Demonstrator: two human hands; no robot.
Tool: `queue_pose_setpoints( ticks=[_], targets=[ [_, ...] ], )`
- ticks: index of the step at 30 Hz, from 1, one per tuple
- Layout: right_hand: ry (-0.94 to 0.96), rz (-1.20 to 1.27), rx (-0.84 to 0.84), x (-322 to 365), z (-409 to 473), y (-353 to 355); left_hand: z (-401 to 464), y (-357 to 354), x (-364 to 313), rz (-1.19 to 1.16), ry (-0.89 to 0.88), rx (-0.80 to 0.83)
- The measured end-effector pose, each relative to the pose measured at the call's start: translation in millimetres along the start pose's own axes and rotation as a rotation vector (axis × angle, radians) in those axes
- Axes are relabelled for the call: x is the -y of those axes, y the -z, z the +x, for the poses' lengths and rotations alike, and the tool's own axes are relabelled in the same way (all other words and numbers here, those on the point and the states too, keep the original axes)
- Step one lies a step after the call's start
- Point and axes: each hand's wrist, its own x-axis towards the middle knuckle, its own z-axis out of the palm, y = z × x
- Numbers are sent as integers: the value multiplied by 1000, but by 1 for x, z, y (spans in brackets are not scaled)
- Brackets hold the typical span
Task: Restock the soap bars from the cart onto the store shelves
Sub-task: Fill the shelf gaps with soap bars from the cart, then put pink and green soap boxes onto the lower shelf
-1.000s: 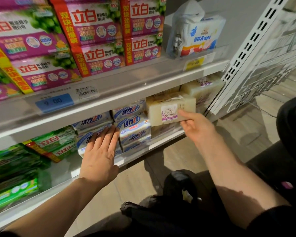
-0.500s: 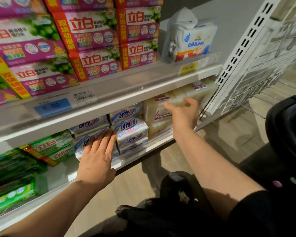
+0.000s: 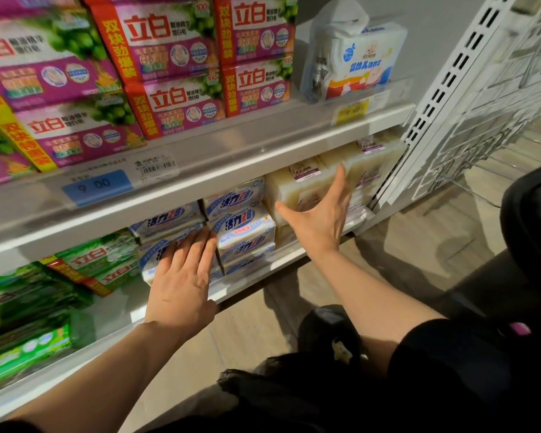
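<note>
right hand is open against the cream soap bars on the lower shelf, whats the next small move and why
Probably draw the right hand back toward the cart for another bar. Its fingers are spread and hold nothing, and the cream soap bars sit stacked on the lower shelf. The left hand lies flat on the blue and white soap packs, steadying them.

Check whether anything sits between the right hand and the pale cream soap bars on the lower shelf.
Nothing visible does. The right hand, fingers spread, is right at the front of the pale cream wrapped soap bars on the white lower shelf; the blue-and-white soap packs sit beside them, out of its path.
</note>
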Motion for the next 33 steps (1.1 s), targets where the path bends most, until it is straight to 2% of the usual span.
queue_pose_setpoints(
  ticks=[8,10,15,20,27,30,33],
  targets=[
    [20,-7,94,1,-3,1,0,3,1,12,-7,42],
    [-16,42,150,5,-6,10,-1,11,-2,7,-15,96],
    [-181,131,214,17,-34,53,-5,39,-3,-191,-4,231],
    [-166,227,155,59,-64,107,-14,101,-28,-361,-139,109],
    [111,400,-87,149,-80,241,4,237,-125,-535,-345,-187],
    [193,336,-214,149,-81,312,7,279,-186,-584,-455,-217],
    [159,175,-268,118,-88,386,0,299,-250,-659,-627,-149]
  ],
)
